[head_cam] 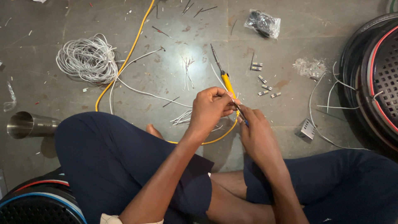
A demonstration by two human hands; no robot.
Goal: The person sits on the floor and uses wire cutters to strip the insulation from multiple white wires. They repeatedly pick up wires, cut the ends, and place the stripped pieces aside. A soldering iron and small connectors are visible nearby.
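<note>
The person's crossed legs in dark blue shorts [112, 166] fill the near edge of the view, knees spread left and right, a bare foot [154, 131] showing just beyond the left thigh. Open grey stone floor [166, 74] lies ahead of the hands, though it is littered: a coil of white wire [88, 59] far left, a yellow cable [124, 58] running from the top edge down and looping under the hands, loose white wire offcuts [187, 70] in the middle, small cylindrical metal connectors [263, 85] to the right, and a clear plastic bag of dark parts [263, 23] near the top. Room is hemmed at the right by a round black appliance with a red ring and grille [375, 74], at the lower left by another round grille with a blue rim [37, 205], and at the left edge by a steel tumbler lying on its side [29, 124]. A small grey perforated metal bracket [307, 129] sits near the right knee, with thin white wires trailing past it. The left hand [211, 110] is curled closed, fingertips pinched around a thin wire just in front of the shins. The right hand [255, 124] is closed around a slim dark tool [241, 114], whose tip meets the left fingers. Just beyond them lies a yellow-handled screwdriver [222, 72] on the floor, its shaft pointing away.
</note>
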